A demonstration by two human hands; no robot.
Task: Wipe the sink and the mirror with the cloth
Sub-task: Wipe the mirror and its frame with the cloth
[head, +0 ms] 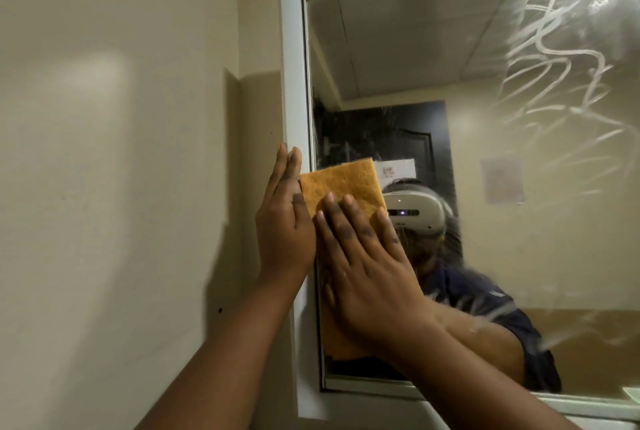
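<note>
A white-framed mirror [485,90] hangs on the wall, smeared with pale streaks at its upper right. An orange cloth [341,185] lies flat on the glass at the mirror's left edge. My right hand [363,263] presses flat on the cloth with fingers spread, covering its lower part. My left hand [282,218] rests open and flat against the left side of the white frame [294,83], beside the cloth and touching its edge. The sink is out of view.
A beige wall [121,152] fills the left half of the view. The glass reflects a person wearing a headset, a dark door and a paper on the far wall.
</note>
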